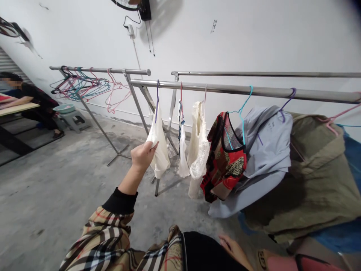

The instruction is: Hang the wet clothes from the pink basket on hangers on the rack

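My left hand (143, 155) is closed on the side edge of a white garment (160, 158), which hangs from a purple hanger (157, 107) on the near rail. The fingers pinch the cloth, and the garment's lower end hangs free. My right hand (231, 248) is low at the bottom of the view, partly cut off by my dark clothing. Its fingers look loosely apart with nothing in them. Right of the white garment hang a narrow white piece with dark trim (182, 150), a cream lace top (199, 150) and a red patterned top (227, 158).
The near metal rail (220, 88) also carries a light grey shirt (265, 139) and an olive garment (316, 180). Bare hangers (84, 84) crowd the left rail. Rack legs (101, 131) stand on the concrete floor. A seated person (34, 101) is at a table, far left.
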The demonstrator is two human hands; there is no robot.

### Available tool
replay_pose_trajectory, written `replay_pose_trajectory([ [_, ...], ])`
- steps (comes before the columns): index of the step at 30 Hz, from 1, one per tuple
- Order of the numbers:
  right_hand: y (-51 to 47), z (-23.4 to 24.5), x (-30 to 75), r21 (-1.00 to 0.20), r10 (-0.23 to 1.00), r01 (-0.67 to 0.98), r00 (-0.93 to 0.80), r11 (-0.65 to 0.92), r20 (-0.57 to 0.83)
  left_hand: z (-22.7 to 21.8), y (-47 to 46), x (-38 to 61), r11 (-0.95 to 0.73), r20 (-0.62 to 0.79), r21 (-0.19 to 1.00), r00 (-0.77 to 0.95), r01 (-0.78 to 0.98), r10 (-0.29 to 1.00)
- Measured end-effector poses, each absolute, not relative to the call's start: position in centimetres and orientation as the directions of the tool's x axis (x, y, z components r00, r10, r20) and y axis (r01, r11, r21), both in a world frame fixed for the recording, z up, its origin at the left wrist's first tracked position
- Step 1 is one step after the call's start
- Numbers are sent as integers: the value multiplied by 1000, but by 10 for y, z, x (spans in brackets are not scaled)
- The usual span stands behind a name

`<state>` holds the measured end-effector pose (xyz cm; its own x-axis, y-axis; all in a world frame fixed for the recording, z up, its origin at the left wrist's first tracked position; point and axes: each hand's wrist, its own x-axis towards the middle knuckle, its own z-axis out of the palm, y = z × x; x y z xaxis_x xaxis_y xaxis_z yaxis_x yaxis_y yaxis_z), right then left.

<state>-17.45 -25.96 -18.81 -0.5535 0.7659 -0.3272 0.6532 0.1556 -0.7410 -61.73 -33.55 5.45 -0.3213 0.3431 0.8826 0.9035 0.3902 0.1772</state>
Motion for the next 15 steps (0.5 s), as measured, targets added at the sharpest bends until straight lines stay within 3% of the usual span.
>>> replay_pose_trajectory([
  [3, -259, -189, -172, -769, 729, 632, -570, 95, -379, 43, -335, -617, 375, 913, 153, -276, 915, 301],
  [8, -259, -187, -172, -771, 729, 634, -557, 63, -398, 29, -336, -616, 266, 923, 226, -293, 937, 249],
  [15, -259, -182, -174, -779, 735, 625, -554, 57, -390, 31, -340, -610, 183, 830, 508, -536, 841, 157],
])
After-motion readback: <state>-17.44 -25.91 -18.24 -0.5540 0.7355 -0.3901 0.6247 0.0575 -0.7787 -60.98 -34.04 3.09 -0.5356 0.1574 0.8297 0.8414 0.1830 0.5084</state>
